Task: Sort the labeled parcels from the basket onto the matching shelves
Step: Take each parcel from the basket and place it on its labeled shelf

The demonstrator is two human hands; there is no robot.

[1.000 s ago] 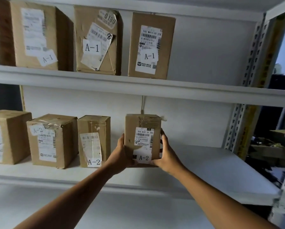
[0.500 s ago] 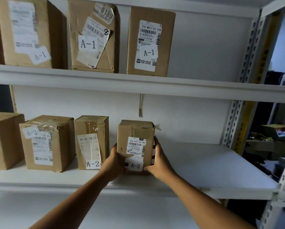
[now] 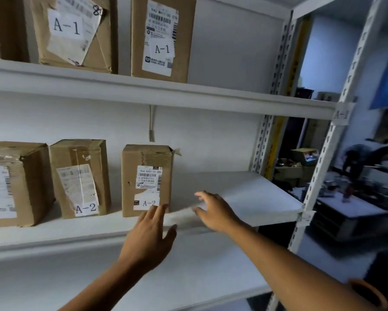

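1. Cardboard parcel marked A-2 (image 3: 147, 180) stands upright on the middle shelf (image 3: 244, 194), a little left of the frame's centre, with its shipping label facing the camera and a tab of tape sticking out at its upper right corner.
2. Left hand (image 3: 149, 239) reaches up from the lower middle of the frame, fingers (image 3: 153, 215) straight and slightly spread, thumb out to the right. The fingertips overlap the parcel's lower front edge near the A-2 sticker; whether they touch the box cannot be told. It holds nothing.
3. Right hand (image 3: 215, 211) hovers to the right of the parcel over the bare part of the shelf, fingers loose and spread, blurred. It holds nothing and stands apart from the box.
4. Left of this parcel on the same shelf stands another A-2 box (image 3: 80, 178), with a gap between them, and a larger taped box (image 3: 15, 185) at the left edge of the frame.
5. On the upper shelf (image 3: 188, 95), at the top of the frame, stand two boxes marked A-1: a crumpled one (image 3: 74, 32) at upper left and a neater one (image 3: 163, 39) beside it.
6. A paper tag reading A-1 (image 3: 342, 114) is on the rack's upright at the right.
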